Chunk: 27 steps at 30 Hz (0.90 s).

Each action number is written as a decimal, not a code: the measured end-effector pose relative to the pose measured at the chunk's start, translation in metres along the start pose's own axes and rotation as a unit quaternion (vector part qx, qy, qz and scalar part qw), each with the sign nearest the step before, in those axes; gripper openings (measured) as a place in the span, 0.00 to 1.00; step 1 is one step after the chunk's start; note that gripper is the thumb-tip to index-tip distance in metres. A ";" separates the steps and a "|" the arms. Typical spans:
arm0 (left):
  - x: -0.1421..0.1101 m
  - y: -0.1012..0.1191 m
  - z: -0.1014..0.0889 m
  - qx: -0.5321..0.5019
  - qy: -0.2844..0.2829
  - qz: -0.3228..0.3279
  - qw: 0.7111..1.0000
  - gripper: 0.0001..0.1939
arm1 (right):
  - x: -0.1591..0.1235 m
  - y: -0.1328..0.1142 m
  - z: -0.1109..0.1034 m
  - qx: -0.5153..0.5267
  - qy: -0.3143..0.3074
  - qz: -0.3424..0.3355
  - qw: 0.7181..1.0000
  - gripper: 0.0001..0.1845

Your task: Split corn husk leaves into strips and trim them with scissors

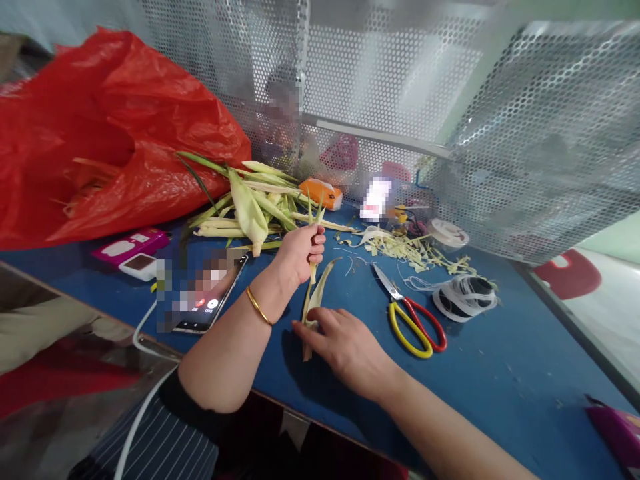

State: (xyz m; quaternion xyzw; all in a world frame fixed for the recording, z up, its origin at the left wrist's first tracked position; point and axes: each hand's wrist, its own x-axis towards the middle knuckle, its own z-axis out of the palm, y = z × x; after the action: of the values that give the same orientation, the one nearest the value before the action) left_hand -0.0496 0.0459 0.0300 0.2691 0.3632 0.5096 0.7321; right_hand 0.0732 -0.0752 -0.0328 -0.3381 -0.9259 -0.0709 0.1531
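Note:
My left hand (301,253), with a gold bangle on the wrist, is closed around a few narrow corn husk leaves (318,215). Their pointed green tips stick out above the fist and the pale ends show below it. Nearer the table's front edge, my right hand (345,347) has its thumb and fingers on a curled, dry-looking corn husk strip (320,290). Part of that strip is hidden under the fingers. Beyond my left hand lies a heap of pale green corn husks (270,203). Scissors (413,320) with one yellow and one red handle lie to the right of my hands.
A big red plastic bag (150,133) fills the left of the blue table (510,373). A phone (220,303) lies by my left forearm. A spool of white thread (465,297), husk trimmings (405,250) and an orange tissue pack (323,193) sit rightward and behind, before a perforated metal screen (380,87).

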 end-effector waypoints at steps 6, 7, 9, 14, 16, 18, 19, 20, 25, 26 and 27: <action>-0.003 -0.004 0.003 -0.005 -0.026 -0.027 0.999 0.14 | 0.009 -0.005 0.011 -0.074 0.001 -0.093 0.993 0.12; -0.004 -0.004 0.003 -0.003 -0.026 -0.033 0.999 0.15 | 0.008 -0.004 0.011 -0.076 0.011 -0.102 0.992 0.13; -0.005 -0.005 0.004 -0.001 -0.026 -0.042 0.999 0.15 | 0.006 -0.001 0.010 -0.067 0.026 -0.113 0.991 0.14; -0.005 -0.006 0.004 0.011 -0.043 -0.053 0.998 0.17 | -0.007 0.021 -0.004 0.088 0.168 0.092 0.977 0.14; -0.005 -0.010 0.004 0.028 -0.049 -0.057 0.997 0.16 | -0.015 0.035 -0.012 0.144 0.254 0.189 0.938 0.13; -0.006 -0.017 0.006 0.052 -0.053 -0.074 0.994 0.14 | -0.023 0.047 -0.018 0.149 0.313 0.232 0.909 0.13; -0.007 -0.021 0.007 0.068 -0.064 -0.091 0.991 0.14 | -0.026 0.052 -0.020 0.139 0.330 0.238 0.903 0.13; -0.009 -0.026 0.008 0.083 -0.082 -0.108 0.987 0.14 | -0.029 0.055 -0.022 0.125 0.337 0.234 0.903 0.13; -0.017 -0.050 0.017 0.131 -0.086 -0.159 0.975 0.13 | -0.030 0.054 -0.024 0.002 0.288 0.128 0.949 0.16; -0.018 -0.053 0.018 0.120 -0.089 -0.166 0.975 0.14 | -0.028 0.053 -0.024 -0.027 0.278 0.105 0.954 0.16; -0.019 -0.054 0.020 0.106 -0.093 -0.177 0.974 0.14 | -0.027 0.051 -0.024 -0.052 0.271 0.087 0.957 0.16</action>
State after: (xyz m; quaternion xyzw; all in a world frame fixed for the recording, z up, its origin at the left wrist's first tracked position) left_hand -0.0082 0.0094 0.0052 0.3225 0.3872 0.3036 0.8086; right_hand 0.1315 -0.0582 -0.0172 -0.3931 -0.8117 -0.1942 0.3858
